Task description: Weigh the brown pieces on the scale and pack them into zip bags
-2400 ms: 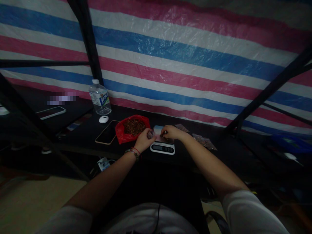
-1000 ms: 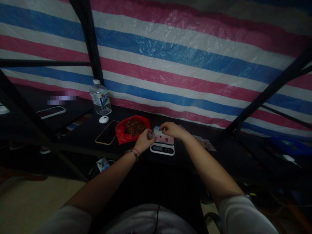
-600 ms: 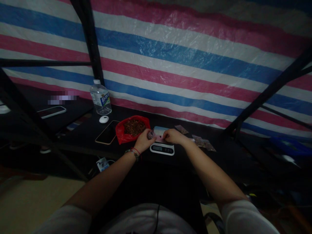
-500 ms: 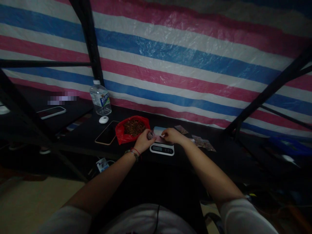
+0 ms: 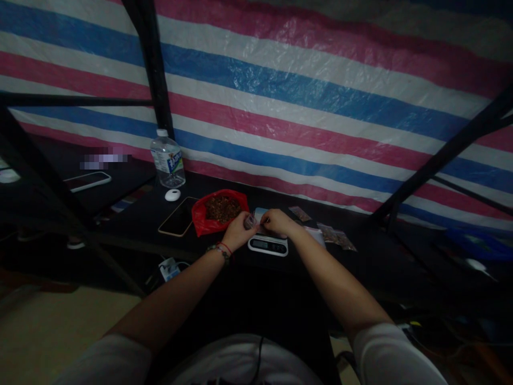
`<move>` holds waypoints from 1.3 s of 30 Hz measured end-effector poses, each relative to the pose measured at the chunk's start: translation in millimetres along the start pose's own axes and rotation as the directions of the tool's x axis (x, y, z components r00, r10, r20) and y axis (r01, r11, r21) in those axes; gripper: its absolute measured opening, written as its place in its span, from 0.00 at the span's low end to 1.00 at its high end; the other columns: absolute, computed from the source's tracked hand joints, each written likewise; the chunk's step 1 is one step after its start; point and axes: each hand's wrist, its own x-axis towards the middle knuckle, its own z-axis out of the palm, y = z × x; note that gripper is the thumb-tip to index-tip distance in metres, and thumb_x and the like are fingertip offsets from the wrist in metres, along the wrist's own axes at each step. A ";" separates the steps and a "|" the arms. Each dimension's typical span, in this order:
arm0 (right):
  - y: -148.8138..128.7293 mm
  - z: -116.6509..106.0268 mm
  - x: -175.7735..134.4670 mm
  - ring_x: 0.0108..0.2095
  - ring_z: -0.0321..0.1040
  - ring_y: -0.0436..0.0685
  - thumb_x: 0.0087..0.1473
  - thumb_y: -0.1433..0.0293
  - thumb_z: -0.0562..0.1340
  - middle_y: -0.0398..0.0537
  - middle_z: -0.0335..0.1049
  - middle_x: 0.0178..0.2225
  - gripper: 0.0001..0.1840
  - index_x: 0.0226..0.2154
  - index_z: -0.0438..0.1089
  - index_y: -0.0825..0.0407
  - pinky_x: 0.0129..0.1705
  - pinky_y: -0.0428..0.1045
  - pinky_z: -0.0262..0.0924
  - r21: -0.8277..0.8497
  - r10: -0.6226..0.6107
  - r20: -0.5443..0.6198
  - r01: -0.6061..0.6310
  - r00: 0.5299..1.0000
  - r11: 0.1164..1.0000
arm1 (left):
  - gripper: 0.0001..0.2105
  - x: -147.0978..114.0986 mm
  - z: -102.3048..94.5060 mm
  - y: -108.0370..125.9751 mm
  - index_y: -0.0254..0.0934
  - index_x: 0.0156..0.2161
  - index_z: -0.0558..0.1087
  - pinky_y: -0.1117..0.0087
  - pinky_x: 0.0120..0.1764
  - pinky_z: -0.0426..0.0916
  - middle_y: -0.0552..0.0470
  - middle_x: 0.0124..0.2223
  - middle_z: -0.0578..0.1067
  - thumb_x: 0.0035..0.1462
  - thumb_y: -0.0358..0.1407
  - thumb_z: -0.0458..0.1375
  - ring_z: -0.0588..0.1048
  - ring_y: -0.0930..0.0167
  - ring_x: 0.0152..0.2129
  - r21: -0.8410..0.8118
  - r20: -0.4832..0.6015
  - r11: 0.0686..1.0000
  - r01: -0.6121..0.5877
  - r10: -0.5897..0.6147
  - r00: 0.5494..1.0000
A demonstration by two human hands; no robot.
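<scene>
My left hand (image 5: 237, 231) is closed around a small clear plastic item (image 5: 250, 221); whether it is a bag or a cup I cannot tell. Beside it, my right hand (image 5: 276, 221) has its fingers pinched together close to that item; what they hold is too small to make out. Both hands are over a white digital scale (image 5: 267, 246), whose display faces me and whose plate is partly covered by them. Left of the scale, an open red bag (image 5: 201, 224) contains brown, dry-looking bits (image 5: 222, 208).
Several small clear packets (image 5: 335, 236) of brown bits lie to the right, near a whitish stack (image 5: 316, 235). On the left are a phone (image 5: 176, 216), a white rounded case (image 5: 172, 195) and a large clear bottle (image 5: 167, 160). Black frame posts (image 5: 154, 69) flank the table.
My right hand has shifted slightly left, closer to the clear item in my left hand. The whole view has moved a little; the whitish stack now shows more behind my right forearm.
</scene>
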 end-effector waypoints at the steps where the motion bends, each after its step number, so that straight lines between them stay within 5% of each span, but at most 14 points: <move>1: -0.9 0.9 0.0 0.35 0.71 0.54 0.45 0.77 0.58 0.49 0.76 0.34 0.15 0.35 0.76 0.52 0.35 0.43 0.59 -0.017 -0.007 -0.006 0.007 1.000 1.000 | 0.16 0.0 0.3 -0.3 0.36 0.41 0.67 0.71 0.34 0.66 0.52 0.35 0.74 0.48 0.42 0.58 0.72 0.71 0.31 -0.003 -0.001 1.000 -0.003 0.003 1.000; 6: -1.4 1.6 -2.2 0.34 0.70 0.55 0.44 0.76 0.60 0.51 0.75 0.34 0.13 0.33 0.76 0.52 0.36 0.45 0.60 -0.009 -0.015 -0.089 0.014 0.996 1.000 | 0.16 0.6 1.3 -2.6 0.36 0.41 0.67 0.72 0.35 0.66 0.52 0.35 0.73 0.49 0.42 0.58 0.72 0.71 0.31 -0.007 -0.002 1.000 -0.020 0.020 1.000; 13: -19.8 -14.6 -13.8 0.34 0.69 0.52 0.42 0.78 0.60 0.46 0.74 0.33 0.12 0.32 0.75 0.53 0.38 0.45 0.60 0.281 -0.049 -0.347 0.154 0.937 0.947 | 0.16 -2.5 0.7 -0.7 0.36 0.43 0.66 0.68 0.38 0.66 0.50 0.38 0.73 0.48 0.38 0.58 0.72 0.68 0.34 0.074 -0.002 0.993 -0.091 0.092 0.996; 21: -61.1 -13.6 -45.2 0.31 0.67 0.50 0.44 0.79 0.60 0.42 0.71 0.30 0.12 0.34 0.71 0.52 0.34 0.44 0.59 0.365 -0.094 -0.343 0.225 0.935 0.903 | 0.15 -14.9 -7.6 15.9 0.36 0.41 0.66 0.67 0.39 0.66 0.49 0.38 0.73 0.45 0.33 0.58 0.72 0.66 0.36 0.097 0.030 0.971 -0.220 0.218 0.975; 28: -65.3 -17.8 -82.8 0.36 0.66 0.53 0.51 0.72 0.60 0.46 0.69 0.32 0.04 0.30 0.72 0.51 0.40 0.48 0.61 0.324 -0.063 -0.555 0.284 0.830 0.902 | 0.13 -28.2 -11.6 47.9 0.36 0.41 0.66 0.67 0.38 0.66 0.49 0.37 0.73 0.48 0.34 0.57 0.73 0.66 0.35 0.071 0.073 0.968 -0.239 0.234 0.969; 32: -64.5 -11.2 -99.9 0.45 0.62 0.57 0.46 0.69 0.65 0.49 0.67 0.41 0.06 0.32 0.73 0.49 0.50 0.54 0.57 0.277 -0.062 -0.556 0.255 0.829 0.926 | 0.17 -35.6 -11.6 59.9 0.37 0.43 0.66 0.66 0.39 0.66 0.48 0.39 0.73 0.46 0.33 0.59 0.73 0.65 0.36 0.072 0.110 0.980 -0.187 0.178 0.978; 36: -57.6 -7.3 -108.8 0.53 0.57 0.58 0.49 0.73 0.61 0.48 0.61 0.51 0.05 0.30 0.73 0.49 0.55 0.57 0.52 0.271 -0.092 -0.537 0.275 0.838 0.923 | 0.25 -37.6 -13.2 64.3 0.38 0.49 0.64 0.66 0.42 0.66 0.47 0.43 0.73 0.43 0.33 0.62 0.73 0.65 0.39 -0.096 0.180 0.980 -0.171 0.187 0.966; 39: -47.5 -12.2 -115.3 0.53 0.58 0.58 0.53 0.73 0.57 0.52 0.58 0.55 0.07 0.34 0.71 0.50 0.54 0.57 0.54 0.338 -0.008 -0.619 0.276 0.785 0.900 | 0.35 -33.6 -16.1 60.3 0.38 0.57 0.56 0.65 0.42 0.68 0.44 0.47 0.72 0.44 0.38 0.64 0.74 0.65 0.40 -0.416 0.336 0.909 -0.033 0.187 0.923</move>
